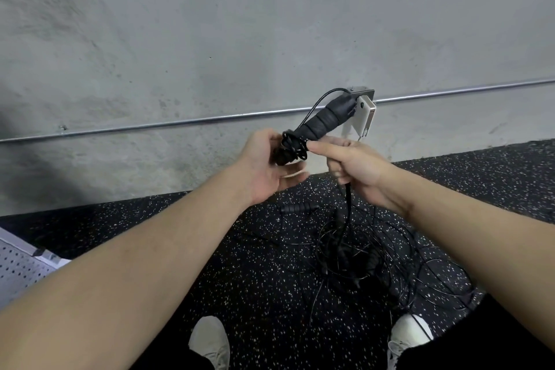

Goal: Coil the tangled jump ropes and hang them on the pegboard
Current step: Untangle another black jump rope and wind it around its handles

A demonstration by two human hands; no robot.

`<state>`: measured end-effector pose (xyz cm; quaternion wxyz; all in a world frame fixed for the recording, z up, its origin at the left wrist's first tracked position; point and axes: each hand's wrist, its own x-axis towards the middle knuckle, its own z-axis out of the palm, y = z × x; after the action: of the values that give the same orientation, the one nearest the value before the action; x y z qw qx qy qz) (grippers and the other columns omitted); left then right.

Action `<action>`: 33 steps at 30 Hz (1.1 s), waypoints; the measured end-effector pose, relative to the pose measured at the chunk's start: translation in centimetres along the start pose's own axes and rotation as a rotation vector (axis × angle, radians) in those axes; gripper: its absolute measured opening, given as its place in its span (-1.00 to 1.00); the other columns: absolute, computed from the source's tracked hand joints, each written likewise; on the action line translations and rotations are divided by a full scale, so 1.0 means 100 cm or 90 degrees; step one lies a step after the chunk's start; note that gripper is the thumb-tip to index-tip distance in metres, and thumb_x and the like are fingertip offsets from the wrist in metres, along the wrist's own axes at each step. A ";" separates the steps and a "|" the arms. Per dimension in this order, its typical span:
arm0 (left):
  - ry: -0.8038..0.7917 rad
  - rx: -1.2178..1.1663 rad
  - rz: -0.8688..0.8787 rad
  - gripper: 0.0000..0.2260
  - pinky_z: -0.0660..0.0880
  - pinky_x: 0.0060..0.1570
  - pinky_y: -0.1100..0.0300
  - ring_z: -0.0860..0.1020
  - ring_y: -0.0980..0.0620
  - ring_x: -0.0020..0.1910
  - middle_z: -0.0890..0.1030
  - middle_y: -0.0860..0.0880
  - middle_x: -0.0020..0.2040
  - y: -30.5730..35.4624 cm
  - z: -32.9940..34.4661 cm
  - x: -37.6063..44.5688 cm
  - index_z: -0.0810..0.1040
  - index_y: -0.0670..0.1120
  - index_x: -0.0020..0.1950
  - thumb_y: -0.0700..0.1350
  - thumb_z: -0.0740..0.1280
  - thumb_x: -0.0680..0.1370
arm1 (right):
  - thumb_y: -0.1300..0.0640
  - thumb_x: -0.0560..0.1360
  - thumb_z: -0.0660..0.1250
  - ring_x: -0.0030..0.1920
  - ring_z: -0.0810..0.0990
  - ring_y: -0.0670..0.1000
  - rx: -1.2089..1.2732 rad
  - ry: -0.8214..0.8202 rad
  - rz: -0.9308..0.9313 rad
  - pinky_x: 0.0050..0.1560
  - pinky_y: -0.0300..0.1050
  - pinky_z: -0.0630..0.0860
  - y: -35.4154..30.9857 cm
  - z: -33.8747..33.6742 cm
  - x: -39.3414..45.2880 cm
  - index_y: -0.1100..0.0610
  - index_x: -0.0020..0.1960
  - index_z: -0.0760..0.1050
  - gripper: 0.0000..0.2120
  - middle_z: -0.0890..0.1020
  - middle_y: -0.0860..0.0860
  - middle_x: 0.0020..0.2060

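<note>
1. Black tape-wrapped jump rope handle (322, 123) is held at chest height in front of the grey concrete wall (210, 24); its long axis runs from lower left to upper right, with a thin black cord leaving the upper end.
2. Left hand (267, 168) sits at the lower end of this handle, where a small knot of black cord (292, 149) is wound. Palm is turned up and the fingers are loosely spread; whether the thumb side presses the knot cannot be told.
3. Right hand (357, 168) is closed around a bundle of black cord strands (348, 198) that hangs straight down, with its index finger extended leftward to touch the knot.
4. Both hands are about equally near the knot; it lies between them, left hand below and to the left, right index finger from the right.
5. Tangled pile of black cords (360, 252) lies on the black speckled rubber floor (255, 279), directly below the right hand and joined to it by the hanging strands.
6. Count: one handle in the hands; one second ribbed black handle (300, 208) on the floor; further handles in the pile cannot be counted.
7. White perforated pegboard (18, 270) lies at the lower left edge, well apart from the ropes. Nothing hangs on it in view.
8. Judgement: untangling is at an early stage; the knot at the handle end needs loosening first.
</note>
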<state>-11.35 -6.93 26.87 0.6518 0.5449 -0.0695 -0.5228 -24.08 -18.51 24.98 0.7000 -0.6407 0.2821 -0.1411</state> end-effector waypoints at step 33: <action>-0.167 0.238 0.065 -0.65 0.60 -0.26 0.03 0.65 -0.21 -0.13 0.65 -0.27 0.21 0.002 -0.015 -0.001 0.47 -0.11 0.40 0.05 0.20 0.70 | 0.02 0.68 0.17 -0.45 0.21 -0.09 -0.156 -0.153 -0.011 -0.45 -0.24 0.14 0.004 -0.031 -0.013 0.07 0.08 0.59 -0.77 0.33 -0.08 -0.44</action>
<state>-10.31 -5.91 26.45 0.5503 0.5795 -0.2768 -0.5336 -27.02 -20.27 24.82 0.6441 -0.7360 0.2056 -0.0340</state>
